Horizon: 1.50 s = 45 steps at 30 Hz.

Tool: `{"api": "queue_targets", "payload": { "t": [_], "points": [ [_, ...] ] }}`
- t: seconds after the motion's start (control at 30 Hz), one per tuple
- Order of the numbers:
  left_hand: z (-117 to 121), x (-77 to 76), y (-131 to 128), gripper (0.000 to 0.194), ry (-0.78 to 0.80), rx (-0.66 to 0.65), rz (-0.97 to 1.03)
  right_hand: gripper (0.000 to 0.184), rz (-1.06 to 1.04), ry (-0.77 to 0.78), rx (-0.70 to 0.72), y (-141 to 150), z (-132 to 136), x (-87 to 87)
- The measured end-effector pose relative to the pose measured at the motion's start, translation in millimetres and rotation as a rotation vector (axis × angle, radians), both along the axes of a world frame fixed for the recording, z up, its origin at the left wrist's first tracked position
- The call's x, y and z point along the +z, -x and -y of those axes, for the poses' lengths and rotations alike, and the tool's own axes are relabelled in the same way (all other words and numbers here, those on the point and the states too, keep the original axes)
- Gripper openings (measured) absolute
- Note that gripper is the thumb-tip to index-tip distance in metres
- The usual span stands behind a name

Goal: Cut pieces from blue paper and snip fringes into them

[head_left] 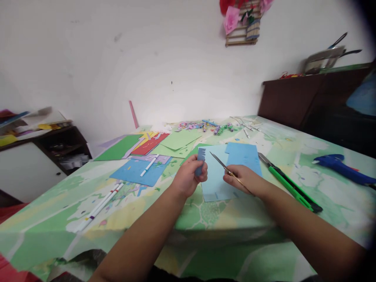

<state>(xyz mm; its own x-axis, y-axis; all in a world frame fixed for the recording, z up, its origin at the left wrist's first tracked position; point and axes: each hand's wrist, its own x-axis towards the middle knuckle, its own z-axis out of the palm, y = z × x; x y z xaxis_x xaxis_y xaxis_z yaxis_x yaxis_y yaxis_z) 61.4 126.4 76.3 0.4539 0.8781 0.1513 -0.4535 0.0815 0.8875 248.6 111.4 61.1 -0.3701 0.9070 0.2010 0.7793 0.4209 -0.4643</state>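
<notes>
My left hand [190, 176] is closed on a small blue paper strip [201, 161], held upright, with a row of cuts along its upper edge. My right hand [241, 179] grips a pair of scissors [221, 161], whose tips point up and left toward the strip without touching it. The blades look close together. Beneath both hands lies a pale blue paper sheet [216, 188]. A brighter blue sheet [242, 154] with a notched corner overlaps it on the right. The scissors' handles are mostly hidden by my right hand.
A green utility knife [289, 187] and a blue glue gun [342, 167] lie to the right. Coloured sheets, including a red one [150, 145], and white markers [101, 205] are on the left. Paper scraps and curled paper pieces [217, 129] sit at the back of the patterned tablecloth [141, 231].
</notes>
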Motion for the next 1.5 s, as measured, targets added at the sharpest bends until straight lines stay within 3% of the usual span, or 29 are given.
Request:
{"api": "queue_targets", "payload": {
  "t": [0.13,0.43,0.97,1.5],
  "points": [
    [0.3,-1.8,-1.2,0.014,-0.072,0.100,-0.112,0.041,0.097,0.008,-0.027,2.7,0.7,-1.7],
    [5.2,-3.4,-7.3,0.020,-0.216,0.143,-0.402,0.044,0.127,-0.004,-0.028,7.1,3.7,-0.4],
    [11.0,2.4,-6.3,0.015,-0.255,0.161,-0.511,0.043,0.124,-0.006,0.068,7.3,9.7,2.1],
    [12.9,-1.0,-6.2,0.014,-0.281,0.174,-0.459,0.042,0.160,-0.049,-0.016,11.8,9.9,0.4]
  ]
}}
